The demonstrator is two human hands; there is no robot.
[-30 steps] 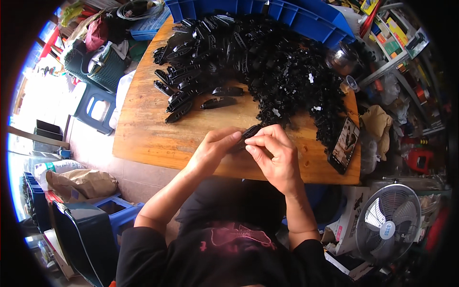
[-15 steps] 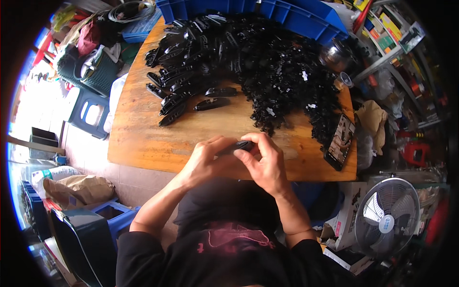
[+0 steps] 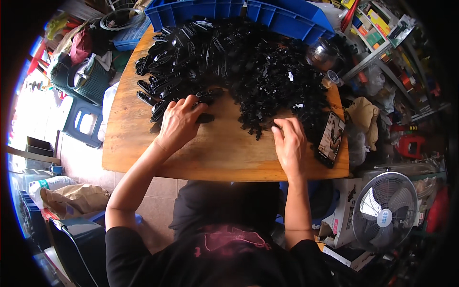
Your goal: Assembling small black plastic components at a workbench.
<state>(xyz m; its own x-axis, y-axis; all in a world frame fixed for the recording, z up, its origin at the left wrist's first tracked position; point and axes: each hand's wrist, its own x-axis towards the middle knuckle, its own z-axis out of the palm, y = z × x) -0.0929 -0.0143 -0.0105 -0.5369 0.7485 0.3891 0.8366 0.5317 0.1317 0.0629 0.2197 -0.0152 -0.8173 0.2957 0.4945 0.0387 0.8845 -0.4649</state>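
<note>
My left hand [image 3: 179,122] reaches over the near edge of a heap of long black plastic parts [image 3: 177,60] at the left of the table. Its fingers are bent and spread apart, and its palm faces down. One dark elongated part [image 3: 205,118] lies beside its thumb side; what is under the palm stays hidden. On the right, my right hand [image 3: 290,143] is at the near edge of a pile of small black plastic pieces [image 3: 282,71]. Its thumb and fingers are drawn together in a pinch, and I cannot make out what is between the tips.
Blue plastic crates [image 3: 282,19] stand along the far edge of the wooden table [image 3: 229,160]. A phone [image 3: 331,138] lies at the right edge, below a clear cup [image 3: 333,76]. A fan [image 3: 385,213] stands at the lower right, a blue stool [image 3: 83,122] at the left.
My hands were together near the front edge around a black part. They have separated: the left moved forward-left to the long parts, the right moved right to the small pieces.
</note>
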